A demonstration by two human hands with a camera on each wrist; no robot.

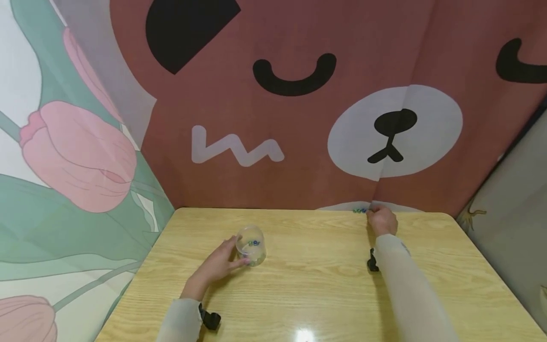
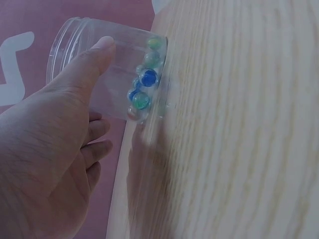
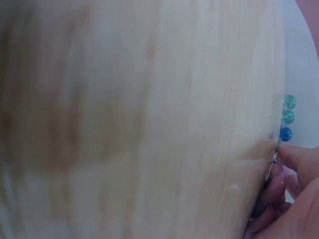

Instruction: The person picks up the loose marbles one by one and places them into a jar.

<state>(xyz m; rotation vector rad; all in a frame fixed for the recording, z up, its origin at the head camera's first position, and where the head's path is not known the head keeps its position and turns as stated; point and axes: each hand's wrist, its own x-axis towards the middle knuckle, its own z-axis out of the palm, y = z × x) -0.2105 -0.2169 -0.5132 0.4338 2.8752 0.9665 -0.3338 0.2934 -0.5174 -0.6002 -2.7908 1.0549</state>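
Observation:
A clear plastic jar stands on the table with several glass marbles at its bottom. Green and blue marbles show through its wall in the left wrist view. My left hand holds the jar from the left, thumb on the near side. At the table's far edge, my right hand has its fingers bent, with thumb and fingertips close together. Whether something small sits between them is unclear. Just left of these fingertips, two green marbles and a blue marble line up along the edge.
The wooden table ends at the back against a curtain printed with a bear face. A flowered curtain hangs on the left, and a pale surface rises on the right.

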